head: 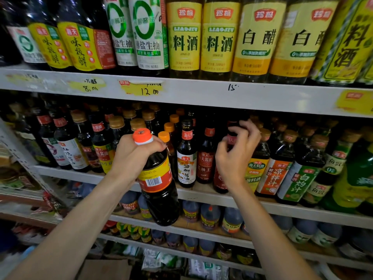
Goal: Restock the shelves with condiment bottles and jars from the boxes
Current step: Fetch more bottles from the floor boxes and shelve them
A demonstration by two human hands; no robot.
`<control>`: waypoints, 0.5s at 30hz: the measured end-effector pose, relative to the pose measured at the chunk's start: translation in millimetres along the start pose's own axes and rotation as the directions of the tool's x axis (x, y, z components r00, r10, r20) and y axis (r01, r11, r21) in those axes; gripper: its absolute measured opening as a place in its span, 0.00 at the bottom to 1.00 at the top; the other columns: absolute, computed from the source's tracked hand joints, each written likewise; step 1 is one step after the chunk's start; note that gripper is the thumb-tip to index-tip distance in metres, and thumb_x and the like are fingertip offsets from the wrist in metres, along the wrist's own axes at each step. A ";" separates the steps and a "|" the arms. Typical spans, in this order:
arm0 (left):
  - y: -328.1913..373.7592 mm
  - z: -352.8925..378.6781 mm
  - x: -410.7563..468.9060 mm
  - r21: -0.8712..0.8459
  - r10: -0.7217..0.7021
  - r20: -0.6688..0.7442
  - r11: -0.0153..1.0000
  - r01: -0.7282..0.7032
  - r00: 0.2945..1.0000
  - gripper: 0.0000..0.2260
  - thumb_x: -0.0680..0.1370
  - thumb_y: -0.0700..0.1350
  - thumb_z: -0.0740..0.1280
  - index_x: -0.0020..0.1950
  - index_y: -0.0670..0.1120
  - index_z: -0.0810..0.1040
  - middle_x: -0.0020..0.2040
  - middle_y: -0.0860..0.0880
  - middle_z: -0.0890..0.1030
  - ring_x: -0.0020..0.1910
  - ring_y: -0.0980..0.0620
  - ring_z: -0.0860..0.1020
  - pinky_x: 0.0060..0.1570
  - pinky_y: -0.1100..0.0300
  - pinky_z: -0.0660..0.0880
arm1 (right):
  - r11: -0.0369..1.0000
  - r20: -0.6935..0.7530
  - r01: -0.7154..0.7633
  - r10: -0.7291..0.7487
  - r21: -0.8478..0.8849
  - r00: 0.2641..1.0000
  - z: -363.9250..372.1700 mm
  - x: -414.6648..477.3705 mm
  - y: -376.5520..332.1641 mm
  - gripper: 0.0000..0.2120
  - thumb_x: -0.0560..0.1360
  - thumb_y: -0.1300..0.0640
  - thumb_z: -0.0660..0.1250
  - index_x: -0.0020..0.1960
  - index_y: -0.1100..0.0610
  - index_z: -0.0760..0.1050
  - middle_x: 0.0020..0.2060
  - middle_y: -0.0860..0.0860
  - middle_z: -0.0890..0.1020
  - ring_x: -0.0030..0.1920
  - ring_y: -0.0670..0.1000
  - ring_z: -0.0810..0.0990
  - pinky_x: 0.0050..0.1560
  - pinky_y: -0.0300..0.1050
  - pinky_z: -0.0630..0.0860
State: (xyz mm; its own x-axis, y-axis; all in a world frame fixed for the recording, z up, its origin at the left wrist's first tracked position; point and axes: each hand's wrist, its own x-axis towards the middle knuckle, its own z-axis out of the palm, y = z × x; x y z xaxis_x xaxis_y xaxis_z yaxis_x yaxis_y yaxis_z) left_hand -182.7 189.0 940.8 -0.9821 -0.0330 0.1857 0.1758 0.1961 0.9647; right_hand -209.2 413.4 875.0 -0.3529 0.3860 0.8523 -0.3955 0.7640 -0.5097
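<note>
My left hand (132,156) grips the neck of a dark sauce bottle (159,190) with an orange cap and a yellow-and-red label, held in the air in front of the middle shelf (201,196). My right hand (236,152) reaches into that shelf, its fingers curled round the neck of a dark bottle with a red label (220,178) that stands there. Much of that bottle is hidden behind the hand. Beside it stand several more dark bottles (186,156).
The top shelf (181,91) carries tall yellow-labelled bottles (184,37) and handwritten price tags. Green- and orange-labelled bottles (298,178) crowd the middle shelf's right side. Lower shelves hold squat jugs (210,215). A cardboard box (105,269) sits at the bottom.
</note>
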 end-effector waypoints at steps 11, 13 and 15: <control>24.1 -73.6 16.3 -0.126 0.070 -0.066 0.989 -0.078 0.995 0.03 0.67 0.42 0.73 0.34 0.48 0.84 0.33 0.49 0.83 0.33 0.55 0.82 0.31 0.65 0.76 | 0.861 0.722 -0.415 0.085 0.293 0.686 26.8 -31.2 -120.2 0.15 0.73 0.50 0.68 0.58 0.53 0.76 0.54 0.45 0.82 0.55 0.41 0.79 0.55 0.42 0.75; 34.0 -95.5 21.5 -0.189 0.080 -0.086 0.977 -0.095 0.993 0.02 0.63 0.44 0.73 0.34 0.47 0.84 0.32 0.49 0.83 0.32 0.54 0.82 0.30 0.65 0.76 | 0.798 0.849 -0.503 -0.020 0.332 0.529 46.9 -39.6 -151.3 0.31 0.70 0.42 0.72 0.70 0.48 0.67 0.62 0.42 0.78 0.63 0.42 0.77 0.62 0.43 0.75; 41.0 -120.9 29.9 -0.279 0.068 -0.109 0.955 -0.096 0.992 0.02 0.62 0.44 0.74 0.32 0.52 0.84 0.30 0.51 0.82 0.31 0.54 0.81 0.30 0.63 0.77 | 0.801 0.860 -0.493 -0.052 0.340 0.508 71.3 -49.5 -183.5 0.42 0.66 0.41 0.75 0.74 0.45 0.59 0.64 0.40 0.76 0.64 0.41 0.76 0.64 0.43 0.74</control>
State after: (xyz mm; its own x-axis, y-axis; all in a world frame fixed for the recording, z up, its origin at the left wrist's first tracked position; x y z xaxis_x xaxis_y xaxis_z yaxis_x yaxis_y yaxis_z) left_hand -196.6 77.6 1008.5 -0.9545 -0.1259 0.2703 0.2816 -0.0827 0.9560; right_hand -179.6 217.3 918.0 -0.8878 -0.2880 0.3591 -0.4310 0.2464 -0.8680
